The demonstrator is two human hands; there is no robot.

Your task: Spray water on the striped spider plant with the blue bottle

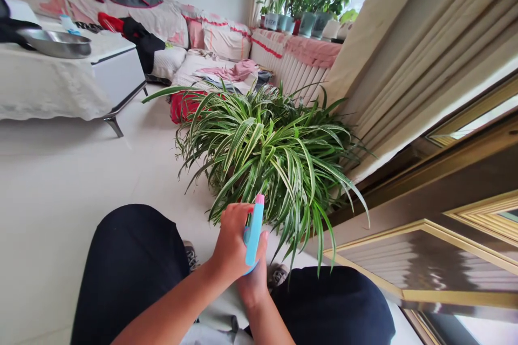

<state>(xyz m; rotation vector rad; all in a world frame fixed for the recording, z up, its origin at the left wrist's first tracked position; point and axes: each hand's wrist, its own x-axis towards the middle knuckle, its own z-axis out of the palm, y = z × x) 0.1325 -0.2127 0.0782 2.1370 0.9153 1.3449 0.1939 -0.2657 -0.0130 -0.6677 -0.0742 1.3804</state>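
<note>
A spray bottle with a light blue head (254,233) and pink nozzle tip is in front of me, pointing at a bushy spider plant (263,151) with green and white striped leaves. My left hand (230,234) is closed around the spray head, its fingers by the trigger. Lower down, my right hand (254,281) is wrapped about the bottle from below; most of the bottle's body is hidden by the hands. The nozzle is close to the plant's nearest leaves. The plant's pot is covered by foliage.
Glossy brown door panels (421,259) with gold trim and a long beige curtain (388,81) stand at the right. A white table (117,73) at left bears a metal bowl (65,44). Several potted plants (307,21) line the windowsill. Behind is a covered sofa (174,27).
</note>
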